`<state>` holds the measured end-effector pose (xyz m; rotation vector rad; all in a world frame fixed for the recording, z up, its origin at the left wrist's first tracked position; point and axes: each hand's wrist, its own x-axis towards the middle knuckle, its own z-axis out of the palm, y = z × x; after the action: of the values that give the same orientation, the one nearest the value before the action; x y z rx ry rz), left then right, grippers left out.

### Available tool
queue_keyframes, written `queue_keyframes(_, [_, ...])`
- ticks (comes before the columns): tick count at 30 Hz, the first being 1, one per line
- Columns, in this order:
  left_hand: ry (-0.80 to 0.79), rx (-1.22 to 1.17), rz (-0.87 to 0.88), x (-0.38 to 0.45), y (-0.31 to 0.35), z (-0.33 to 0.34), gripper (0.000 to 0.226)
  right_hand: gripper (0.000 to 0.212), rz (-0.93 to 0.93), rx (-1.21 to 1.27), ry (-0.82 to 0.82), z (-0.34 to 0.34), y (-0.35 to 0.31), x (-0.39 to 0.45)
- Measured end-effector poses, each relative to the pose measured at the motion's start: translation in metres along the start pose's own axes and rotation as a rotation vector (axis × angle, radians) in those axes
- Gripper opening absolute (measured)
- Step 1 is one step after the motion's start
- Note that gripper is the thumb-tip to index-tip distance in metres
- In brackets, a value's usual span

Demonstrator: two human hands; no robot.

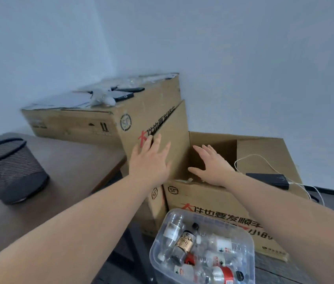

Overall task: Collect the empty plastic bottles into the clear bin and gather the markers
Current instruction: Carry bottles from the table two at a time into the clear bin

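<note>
While both arms reach forward over the boxes, the scene reads from left to right as follows.

Mesh bin: a black wire wastebasket (pixel 8 169) stands on the brown table (pixel 76 171) at far left; its contents cannot be made out.
Closed carton: a sealed cardboard box (pixel 92 121) sits at the back of the table – dark flat devices, papers and plastic wrap lie on its lid.
Left hand: the left hand (pixel 149 160) lies flat, fingers straight and spread, against the raised flap (pixel 174 136) of the open carton; it holds nothing.
Open carton: the open cardboard box (pixel 223 193) shows a dark interior; what it holds is hidden.
Right hand: the right hand (pixel 211 165) hangs over the carton's mouth, fingers relaxed and extended, holding nothing.
Clear bin: the clear bin (pixel 244 249) stands low in front of the open carton – inside lie several plastic bottles (pixel 184 242), jumbled on their sides, one with a dark label, one with red.
Right flap: a black device (pixel 268 179) with a white cable (pixel 264 160) rests on it.
</note>
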<state>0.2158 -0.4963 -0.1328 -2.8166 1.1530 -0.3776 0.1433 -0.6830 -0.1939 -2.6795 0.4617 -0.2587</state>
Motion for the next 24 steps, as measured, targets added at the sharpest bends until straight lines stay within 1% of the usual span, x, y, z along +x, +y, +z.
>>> queue_keyframes(5, [0.136,0.061,-0.102,-0.034,-0.050,-0.080,0.059,0.078,-0.138,0.042,0.097,-0.046,-0.088,0.004])
queue_keyframes(10, [0.187,0.165,-0.273,-0.094,-0.120,-0.137,0.060,0.074,-0.375,0.080,0.130,-0.065,-0.195,-0.009])
queue_keyframes(13, [0.202,0.212,-0.375,-0.136,-0.158,-0.155,0.059,0.074,-0.501,0.067,0.144,-0.063,-0.256,-0.019])
queue_keyframes(16, [0.216,0.225,-0.473,-0.180,-0.192,-0.166,0.059,0.071,-0.607,0.076,0.126,-0.057,-0.314,-0.033])
queue_keyframes(20, [0.188,0.251,-0.613,-0.246,-0.240,-0.184,0.058,0.069,-0.736,0.101,0.090,-0.044,-0.394,-0.055])
queue_keyframes(24, [0.155,0.290,-0.790,-0.318,-0.288,-0.203,0.059,0.067,-0.852,0.152,0.039,-0.023,-0.473,-0.080])
